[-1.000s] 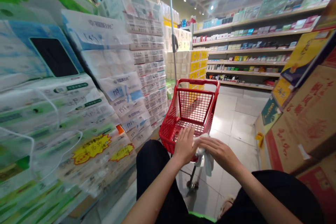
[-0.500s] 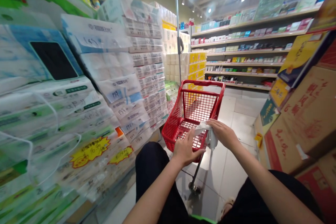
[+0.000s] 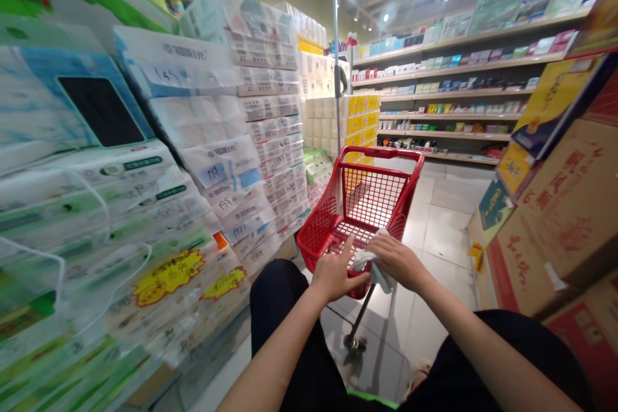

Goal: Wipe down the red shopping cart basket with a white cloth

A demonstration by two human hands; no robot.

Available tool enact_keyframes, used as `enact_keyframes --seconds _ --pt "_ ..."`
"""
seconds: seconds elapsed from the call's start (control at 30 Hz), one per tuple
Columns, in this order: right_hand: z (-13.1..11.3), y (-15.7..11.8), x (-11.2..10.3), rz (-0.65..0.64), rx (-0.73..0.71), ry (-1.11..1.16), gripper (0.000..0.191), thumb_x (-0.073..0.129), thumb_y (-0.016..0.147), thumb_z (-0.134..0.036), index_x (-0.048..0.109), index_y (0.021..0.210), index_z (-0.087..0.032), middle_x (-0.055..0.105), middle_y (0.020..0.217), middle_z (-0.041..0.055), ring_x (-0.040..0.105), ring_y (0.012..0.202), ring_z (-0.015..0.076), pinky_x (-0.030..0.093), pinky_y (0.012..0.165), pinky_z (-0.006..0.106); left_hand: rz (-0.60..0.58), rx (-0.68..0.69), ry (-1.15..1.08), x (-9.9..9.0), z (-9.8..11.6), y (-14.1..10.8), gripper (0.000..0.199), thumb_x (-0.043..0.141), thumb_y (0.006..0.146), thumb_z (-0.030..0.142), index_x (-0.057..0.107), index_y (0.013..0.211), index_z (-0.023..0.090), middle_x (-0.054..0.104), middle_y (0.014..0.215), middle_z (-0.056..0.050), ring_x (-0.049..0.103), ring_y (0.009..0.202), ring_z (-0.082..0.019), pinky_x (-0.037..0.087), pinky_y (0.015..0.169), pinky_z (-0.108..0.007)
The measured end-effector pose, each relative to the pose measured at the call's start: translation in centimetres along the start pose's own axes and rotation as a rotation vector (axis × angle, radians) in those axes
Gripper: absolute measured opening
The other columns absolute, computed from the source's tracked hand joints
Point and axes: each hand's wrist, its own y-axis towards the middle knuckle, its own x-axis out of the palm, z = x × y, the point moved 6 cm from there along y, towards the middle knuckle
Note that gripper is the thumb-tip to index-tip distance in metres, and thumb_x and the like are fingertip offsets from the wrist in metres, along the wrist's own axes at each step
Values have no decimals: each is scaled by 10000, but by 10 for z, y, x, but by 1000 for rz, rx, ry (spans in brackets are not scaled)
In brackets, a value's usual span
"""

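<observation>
Wiping the near rim of the red basket is the step you have in hand, by the look of it. Your right hand has its fingers curled over a white cloth, pressing it onto the basket's near edge; the cloth is bunched under your palm, with a loose corner hanging below. Your left hand lies just beside it, fingers spread flat and holding nothing, thumb touching the cloth's edge and palm resting on the same rim as if to steady it.

The basket looks empty inside; it stands on a thin leg with a wheel on the tiled floor, close in front of your knees. Stacked packs of tissue paper rise on your left, cardboard boxes on your right, and stocked shelves run behind.

Judging from this, the next move calls for keeping your left hand firm, since the wheeled basket may roll, while you draw the cloth along the rim.
</observation>
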Motion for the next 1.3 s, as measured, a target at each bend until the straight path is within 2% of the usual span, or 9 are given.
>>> enact_keyframes --seconds 0.13,0.23,0.4,0.6,0.73,0.93,1.1,1.2,1.3 --pt "52 -4 -14 52 161 -125 345 395 985 -311 580 1270 -251 643 1274 54 539 1252 214 368 1138 490 -17 -25 25 -3 3 -3 969 508 848 722 148 1562 176 733 975 -99 703 915 -267 507 820 -338" --pt "65 -4 -18 55 221 -167 353 379 992 -349 593 1253 -245 643 1274 53 534 1260 222 363 1141 499 -17 -14 -11 -4 3 -3 937 526 835 721 205 1546 202 732 1005 -87 700 942 -267 509 840 -340" --pt "34 3 -7 75 218 -133 348 387 989 -333 586 1254 -228 636 1269 66 512 1266 225 418 1103 460 -53 11 -74 -14 -19 -1 833 600 805 662 338 1470 234 703 1140 -84 670 1050 -277 487 942 -383" --pt "-7 9 11 94 149 -138 482 415 964 -246 423 1445 -236 525 1432 52 399 1377 218 389 1142 434 -20 84 -105 -21 -30 2 716 589 871 512 317 1465 218 529 1429 -104 535 1273 -270 189 1180 -553" --pt "-13 10 14 29 73 -225 632 452 926 -193 272 1529 -251 404 1536 26 337 1425 201 329 1177 427 51 73 -74 -10 -9 9 718 461 978 444 97 1560 234 445 1499 -120 500 1311 -258 330 1126 -492" --pt "50 -13 -29 32 159 -434 675 438 899 -171 245 1539 -264 370 1552 24 351 1423 211 277 1189 453 25 -57 -9 -3 -13 8 730 406 1008 351 -64 1567 339 326 1577 -76 669 1040 -229 552 813 -328" --pt "122 -42 -89 126 352 -601 576 379 943 -196 315 1511 -268 414 1529 33 401 1390 208 251 1191 474 -14 -26 12 -2 -20 8 549 331 1018 270 211 1546 356 426 1521 -17 651 1095 -225 553 859 -338" --pt "130 -46 -97 177 402 -606 505 384 961 -251 405 1466 -248 458 1500 44 419 1374 223 309 1161 464 -34 -46 23 2 -19 9 503 331 1016 260 303 1512 337 467 1489 -22 655 1087 -226 550 877 -353" --pt "103 -36 -74 183 388 -546 453 393 971 -289 486 1409 -217 516 1451 60 407 1379 250 333 1146 471 -42 -64 37 5 -17 11 510 345 1007 239 309 1509 321 486 1468 -40 660 1068 -229 550 880 -369"
